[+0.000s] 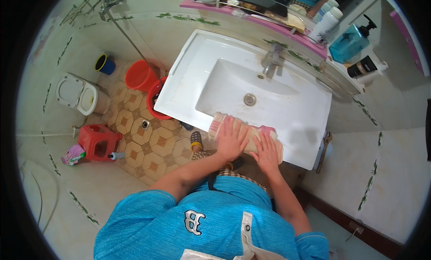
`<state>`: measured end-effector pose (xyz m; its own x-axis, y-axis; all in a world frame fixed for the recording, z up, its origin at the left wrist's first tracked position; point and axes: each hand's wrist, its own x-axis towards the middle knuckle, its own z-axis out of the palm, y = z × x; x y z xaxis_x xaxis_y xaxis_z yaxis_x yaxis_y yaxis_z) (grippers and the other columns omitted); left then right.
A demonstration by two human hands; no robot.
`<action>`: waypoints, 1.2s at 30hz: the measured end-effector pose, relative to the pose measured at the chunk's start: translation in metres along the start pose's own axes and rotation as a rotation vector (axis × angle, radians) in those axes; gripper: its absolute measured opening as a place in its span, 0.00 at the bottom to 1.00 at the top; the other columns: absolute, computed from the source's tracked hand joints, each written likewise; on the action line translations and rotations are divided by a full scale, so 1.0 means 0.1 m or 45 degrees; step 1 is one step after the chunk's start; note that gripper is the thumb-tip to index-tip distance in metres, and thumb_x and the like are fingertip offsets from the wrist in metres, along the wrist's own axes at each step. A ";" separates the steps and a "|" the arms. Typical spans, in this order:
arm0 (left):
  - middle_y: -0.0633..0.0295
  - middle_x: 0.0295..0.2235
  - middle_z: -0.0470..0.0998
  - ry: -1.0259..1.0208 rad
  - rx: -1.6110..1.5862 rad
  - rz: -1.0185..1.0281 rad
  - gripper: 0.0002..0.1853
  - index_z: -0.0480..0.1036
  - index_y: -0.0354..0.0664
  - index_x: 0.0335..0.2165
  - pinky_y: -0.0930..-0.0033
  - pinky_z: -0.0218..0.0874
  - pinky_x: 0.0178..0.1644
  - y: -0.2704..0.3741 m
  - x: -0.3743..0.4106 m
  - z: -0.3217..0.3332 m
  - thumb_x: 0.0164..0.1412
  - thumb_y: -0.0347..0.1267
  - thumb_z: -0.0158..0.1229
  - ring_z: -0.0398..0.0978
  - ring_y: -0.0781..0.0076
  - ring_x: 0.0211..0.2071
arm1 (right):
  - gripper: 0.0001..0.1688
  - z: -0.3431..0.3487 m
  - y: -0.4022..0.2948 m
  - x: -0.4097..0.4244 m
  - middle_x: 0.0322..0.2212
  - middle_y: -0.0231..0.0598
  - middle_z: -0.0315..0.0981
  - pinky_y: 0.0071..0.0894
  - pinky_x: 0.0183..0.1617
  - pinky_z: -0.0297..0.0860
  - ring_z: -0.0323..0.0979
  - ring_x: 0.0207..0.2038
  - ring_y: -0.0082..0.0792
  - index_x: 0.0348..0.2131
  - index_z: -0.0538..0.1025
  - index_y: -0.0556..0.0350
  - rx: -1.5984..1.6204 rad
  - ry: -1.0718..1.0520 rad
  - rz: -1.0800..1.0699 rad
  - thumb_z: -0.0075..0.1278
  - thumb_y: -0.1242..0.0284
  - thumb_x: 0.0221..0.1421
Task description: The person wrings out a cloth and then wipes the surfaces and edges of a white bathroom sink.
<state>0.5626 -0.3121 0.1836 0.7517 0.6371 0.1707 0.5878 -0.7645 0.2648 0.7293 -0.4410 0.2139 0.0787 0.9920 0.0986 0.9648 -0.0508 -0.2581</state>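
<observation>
A cream cloth with pink trim [252,144] lies over the front edge of the white washbasin [181,88], partly inside the basin. My left hand [232,139] rests flat on the cloth's left part, fingers spread. On its right part lies my right hand [267,151], also flat, palm down. Neither hand is closed around the cloth. Behind them, the metal drain [250,99] shows in the basin, below the faucet [271,59].
A pink-edged shelf [229,11] with a phone [262,2] and bottles runs behind the washbasin. Blue liquid fills a pump bottle [350,43] at right. Left on the floor are red buckets [141,75], a toilet [96,100] and a red stool [97,142]. An adjustable wrench [324,152] hangs at right.
</observation>
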 end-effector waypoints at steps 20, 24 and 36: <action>0.48 0.68 0.60 -0.116 -0.014 0.277 0.36 0.59 0.52 0.69 0.28 0.34 0.71 0.57 0.19 0.20 0.70 0.55 0.44 0.51 0.43 0.70 | 0.50 -0.20 0.26 -0.57 0.73 0.43 0.43 0.61 0.76 0.38 0.36 0.76 0.49 0.69 0.60 0.45 -0.045 -0.059 0.493 0.63 0.55 0.54; 0.51 0.67 0.62 -0.108 -0.025 0.320 0.35 0.60 0.52 0.68 0.28 0.37 0.70 0.39 0.19 0.13 0.70 0.55 0.44 0.54 0.45 0.69 | 0.47 -0.17 0.13 -0.50 0.73 0.42 0.44 0.61 0.76 0.38 0.37 0.75 0.49 0.69 0.62 0.43 -0.049 -0.052 0.496 0.61 0.55 0.55; 0.51 0.66 0.63 -0.160 0.034 0.295 0.33 0.61 0.52 0.68 0.36 0.38 0.72 -0.59 0.12 -0.27 0.71 0.52 0.45 0.56 0.49 0.69 | 0.44 0.12 -0.52 0.15 0.72 0.44 0.47 0.64 0.74 0.39 0.40 0.74 0.53 0.68 0.64 0.42 0.005 -0.033 0.353 0.58 0.55 0.58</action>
<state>0.5289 -0.2571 0.1959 0.8975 0.4284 0.1043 0.4018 -0.8920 0.2069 0.6771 -0.4223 0.2174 0.3333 0.9428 -0.0009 0.9062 -0.3206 -0.2757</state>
